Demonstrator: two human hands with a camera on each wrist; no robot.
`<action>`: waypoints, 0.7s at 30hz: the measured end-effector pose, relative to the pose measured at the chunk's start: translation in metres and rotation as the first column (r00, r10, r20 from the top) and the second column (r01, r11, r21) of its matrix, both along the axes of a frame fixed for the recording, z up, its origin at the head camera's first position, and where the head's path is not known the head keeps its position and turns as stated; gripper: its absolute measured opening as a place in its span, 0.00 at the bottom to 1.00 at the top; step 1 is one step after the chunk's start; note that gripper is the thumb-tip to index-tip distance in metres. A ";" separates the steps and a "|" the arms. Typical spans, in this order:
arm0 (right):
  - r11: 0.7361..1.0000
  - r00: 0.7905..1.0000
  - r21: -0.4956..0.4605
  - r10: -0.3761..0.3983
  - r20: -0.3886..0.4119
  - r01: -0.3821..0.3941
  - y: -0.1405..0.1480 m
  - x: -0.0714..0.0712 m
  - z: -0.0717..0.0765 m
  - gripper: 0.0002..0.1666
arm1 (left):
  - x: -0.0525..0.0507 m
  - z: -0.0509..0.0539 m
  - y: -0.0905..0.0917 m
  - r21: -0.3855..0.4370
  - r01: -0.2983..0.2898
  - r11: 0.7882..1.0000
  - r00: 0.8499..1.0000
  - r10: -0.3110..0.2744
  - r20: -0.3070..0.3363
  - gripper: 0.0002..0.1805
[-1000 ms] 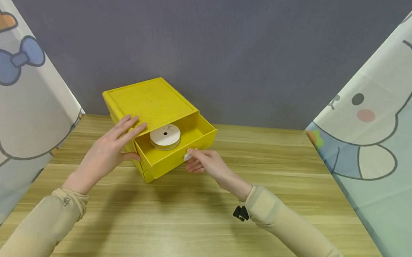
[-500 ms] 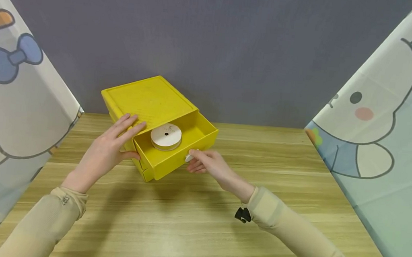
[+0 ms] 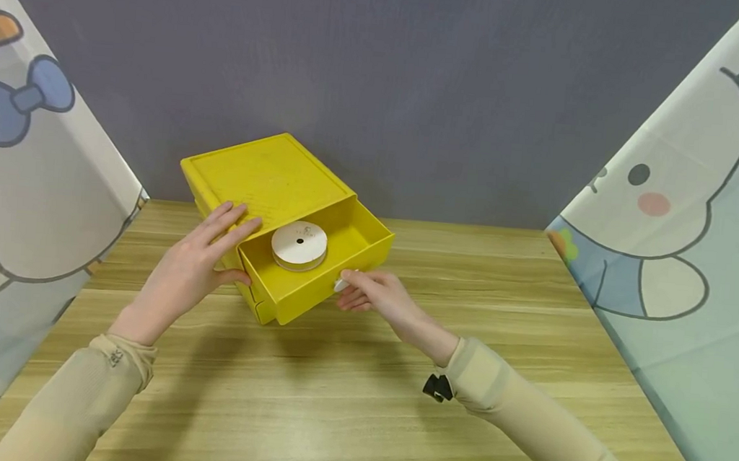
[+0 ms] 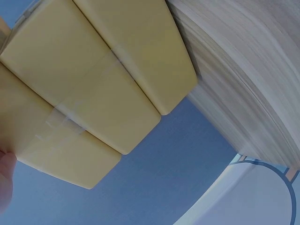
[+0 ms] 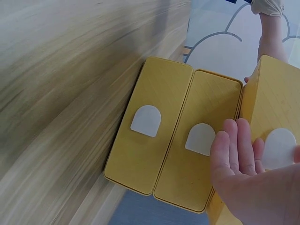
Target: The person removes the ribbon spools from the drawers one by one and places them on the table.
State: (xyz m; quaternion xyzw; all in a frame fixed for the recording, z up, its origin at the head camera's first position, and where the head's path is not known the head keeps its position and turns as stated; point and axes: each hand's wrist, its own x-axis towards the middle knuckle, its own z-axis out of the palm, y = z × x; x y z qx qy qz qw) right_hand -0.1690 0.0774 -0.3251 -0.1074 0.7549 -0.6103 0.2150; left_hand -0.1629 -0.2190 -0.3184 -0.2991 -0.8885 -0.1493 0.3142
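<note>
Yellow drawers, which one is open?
The top drawer: it juts out, with the white spool inside, while the middle drawer and bottom drawer sit shut.

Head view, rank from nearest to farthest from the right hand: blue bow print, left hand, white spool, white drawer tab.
1. White drawer tab: pinched by the right hand.
2. White spool: left, inside the open drawer.
3. Left hand: farther left, on the yellow cabinet.
4. Blue bow print: far left, on the side panel.
</note>
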 end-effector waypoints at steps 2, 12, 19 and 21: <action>1.000 1.000 -0.002 -0.002 -0.003 0.002 0.000 0.000 0.000 0.24 | 0.000 0.000 -0.001 0.001 0.000 1.000 1.000 0.000 -0.003 0.53; 1.000 1.000 -0.002 0.005 -0.029 -0.006 0.003 0.005 0.000 0.26 | 0.000 0.000 -0.001 0.005 -0.003 1.000 1.000 0.003 -0.007 0.53; 1.000 1.000 -0.003 -0.001 -0.031 0.001 0.007 0.009 -0.001 0.26 | -0.001 0.000 -0.001 0.005 -0.001 1.000 1.000 0.001 -0.012 0.53; 1.000 0.999 -0.006 0.000 -0.033 0.000 0.008 0.010 -0.001 0.27 | -0.001 0.000 -0.001 0.006 -0.004 1.000 1.000 0.004 -0.013 0.53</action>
